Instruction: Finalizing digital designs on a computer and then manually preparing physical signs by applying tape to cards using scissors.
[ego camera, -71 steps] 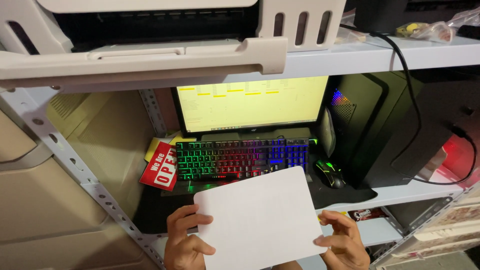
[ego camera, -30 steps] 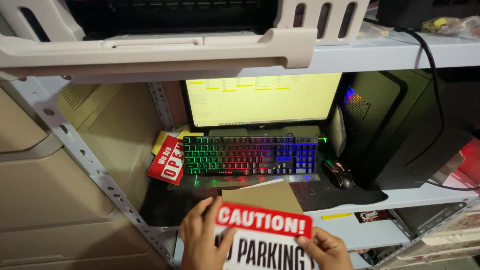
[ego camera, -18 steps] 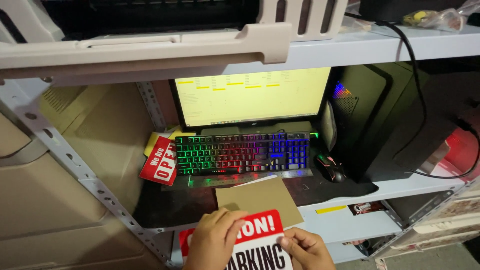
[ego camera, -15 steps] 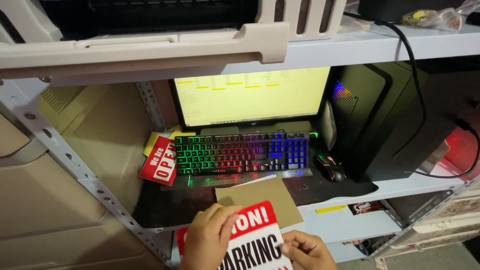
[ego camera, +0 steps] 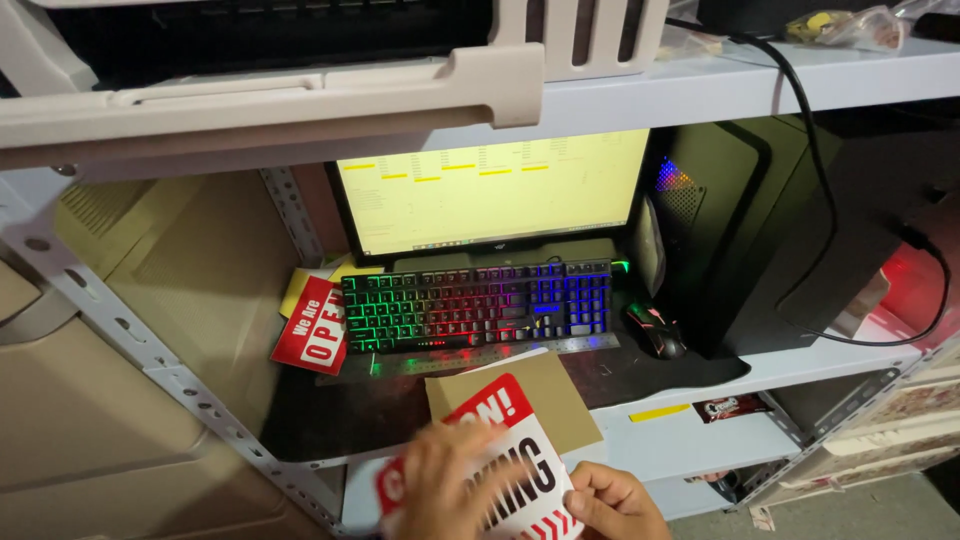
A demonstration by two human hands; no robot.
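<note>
A red and white warning sign (ego camera: pixel 520 450) with big black letters is tilted at the bottom of the head view. My left hand (ego camera: pixel 440 490) lies over its left part, blurred by motion. My right hand (ego camera: pixel 615 505) pinches its lower right corner. Just behind the sign a brown cardboard sheet (ego camera: pixel 550 395) lies on the dark desk mat (ego camera: pixel 340 410).
A keyboard with rainbow backlight (ego camera: pixel 475 305), a lit monitor (ego camera: pixel 495 190), a mouse (ego camera: pixel 655 330) and a black computer tower (ego camera: pixel 790 220) fill the shelf. Another red sign (ego camera: pixel 312 338) leans left of the keyboard. A perforated metal shelf post (ego camera: pixel 170 380) runs diagonally at left.
The sheet showed its blank white back, then was turned to its printed side. Since half a second ago it has tilted further and my left hand has slid across it.
</note>
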